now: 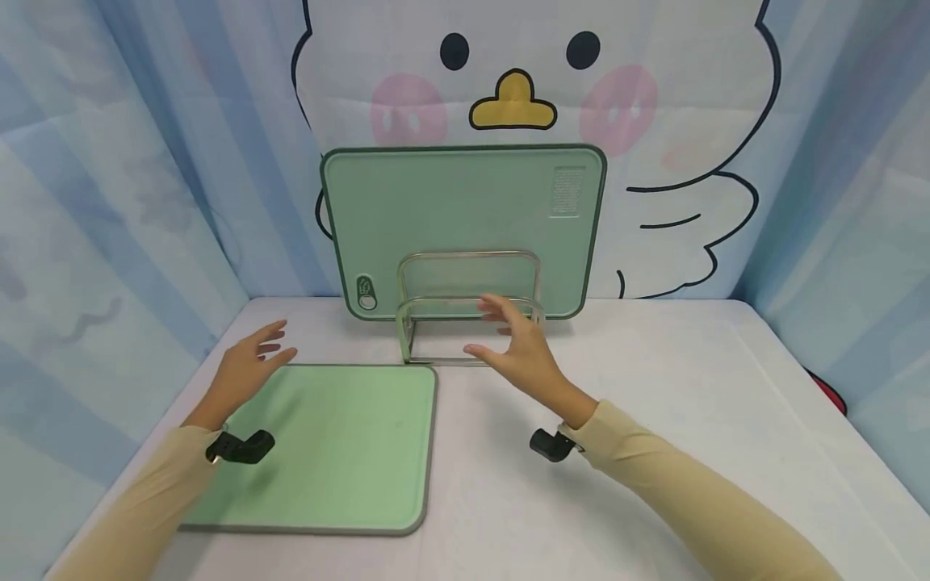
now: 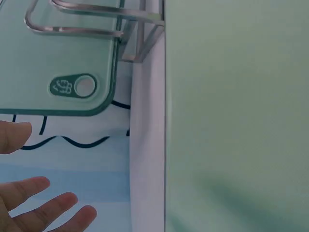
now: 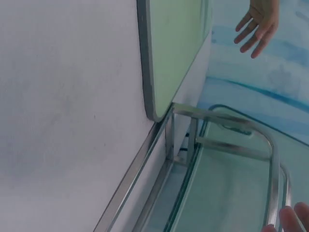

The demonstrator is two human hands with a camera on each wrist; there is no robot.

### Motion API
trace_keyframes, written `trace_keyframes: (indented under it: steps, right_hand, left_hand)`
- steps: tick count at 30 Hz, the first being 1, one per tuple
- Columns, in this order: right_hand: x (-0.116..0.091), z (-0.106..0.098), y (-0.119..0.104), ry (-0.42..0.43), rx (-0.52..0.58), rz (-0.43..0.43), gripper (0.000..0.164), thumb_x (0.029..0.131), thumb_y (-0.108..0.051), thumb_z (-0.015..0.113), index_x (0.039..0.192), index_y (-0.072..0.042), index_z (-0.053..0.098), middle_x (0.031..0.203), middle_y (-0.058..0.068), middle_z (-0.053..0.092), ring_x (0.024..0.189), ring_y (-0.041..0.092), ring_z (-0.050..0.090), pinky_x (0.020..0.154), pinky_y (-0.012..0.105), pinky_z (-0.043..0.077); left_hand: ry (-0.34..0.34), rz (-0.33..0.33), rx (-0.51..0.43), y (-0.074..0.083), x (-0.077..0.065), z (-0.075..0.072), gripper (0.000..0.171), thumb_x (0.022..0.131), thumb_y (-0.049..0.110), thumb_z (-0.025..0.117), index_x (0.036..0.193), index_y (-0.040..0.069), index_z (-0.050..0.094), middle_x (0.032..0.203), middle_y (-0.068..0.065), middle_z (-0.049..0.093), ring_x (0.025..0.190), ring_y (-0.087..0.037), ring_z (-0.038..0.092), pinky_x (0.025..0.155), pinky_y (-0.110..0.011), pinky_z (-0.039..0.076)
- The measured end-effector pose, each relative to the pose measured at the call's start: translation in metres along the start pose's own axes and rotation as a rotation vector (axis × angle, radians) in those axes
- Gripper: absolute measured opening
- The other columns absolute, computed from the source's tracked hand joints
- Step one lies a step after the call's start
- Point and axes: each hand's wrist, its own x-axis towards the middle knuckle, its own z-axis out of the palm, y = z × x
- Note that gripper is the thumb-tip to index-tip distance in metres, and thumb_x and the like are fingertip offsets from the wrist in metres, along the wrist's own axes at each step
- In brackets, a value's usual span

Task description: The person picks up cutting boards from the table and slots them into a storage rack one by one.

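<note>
Currently both hands hold nothing: left hand (image 1: pixel 250 367) hangs with fingers apart, the light green board (image 1: pixel 349 452) flat on the white table (image 1: pixel 654 387) below it and to its right. Right hand (image 1: pixel 525 355), thumb and fingers spread, is right at the metal rack (image 1: pixel 450 299), can't tell if touching; darker green board (image 1: pixel 450 202) stands upright in it, just beyond that hand.
</note>
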Motion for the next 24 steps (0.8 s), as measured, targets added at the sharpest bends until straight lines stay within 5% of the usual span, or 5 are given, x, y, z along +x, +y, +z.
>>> trace_keyframes:
  steps: [7,14,24]
  right_hand:
    - [0.002,0.019,-0.009,-0.124,0.1,0.169,0.066,0.079,-0.018,0.076,0.135,-0.004,0.045,0.128,0.015,0.058,0.111,0.029,0.06,0.09,0.045,0.052]
    - [0.003,0.039,-0.012,-0.25,0.19,0.432,0.062,0.079,-0.023,0.076,0.132,-0.005,0.049,0.127,0.012,0.059,0.112,0.027,0.06,0.087,0.037,0.054]
    - [0.003,0.06,-0.008,-0.335,0.293,0.717,0.062,0.08,-0.02,0.075,0.129,0.007,0.049,0.124,0.02,0.058,0.098,0.032,0.065,0.081,0.035,0.057]
  left_hand:
    - [-0.035,-0.089,0.068,-0.027,-0.013,-0.009,0.066,0.098,0.037,0.049,0.145,-0.005,0.028,0.138,-0.035,0.04,0.121,-0.05,0.045,0.092,-0.06,0.043]
    - [-0.122,-0.202,0.122,-0.053,-0.024,-0.021,0.073,0.098,0.045,0.043,0.143,-0.009,0.025,0.138,-0.038,0.034,0.121,-0.052,0.04,0.092,-0.062,0.04]
    - [-0.22,-0.287,0.203,-0.076,-0.037,-0.03,0.077,0.097,0.044,0.043,0.137,-0.02,0.025,0.134,-0.043,0.033,0.117,-0.059,0.036,0.09,-0.064,0.039]
